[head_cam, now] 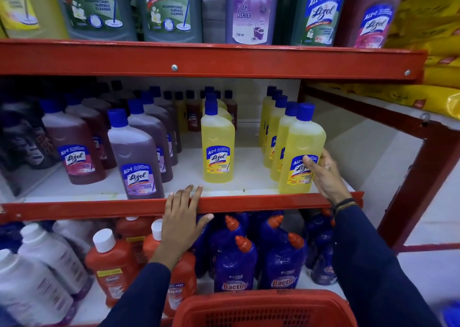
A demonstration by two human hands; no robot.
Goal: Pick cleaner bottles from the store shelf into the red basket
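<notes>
A yellow Lizol bottle (297, 142) with a blue cap stands at the front right of the middle shelf. My right hand (326, 175) wraps around its lower right side, thumb across the label. My left hand (183, 217) rests flat on the red shelf rail (99, 208), fingers spread, holding nothing. Another yellow bottle (217, 142) stands alone mid-shelf. The red basket (263, 309) shows its perforated rim at the bottom of the view, below my arms.
Purple and pink Lizol bottles (135, 157) fill the left of the middle shelf. Blue Bactin bottles (235, 264), orange bottles (112, 267) and white bottles (47, 259) crowd the lower shelf. Large bottles line the top shelf. A red upright (420, 167) stands at right, yellow packs beyond.
</notes>
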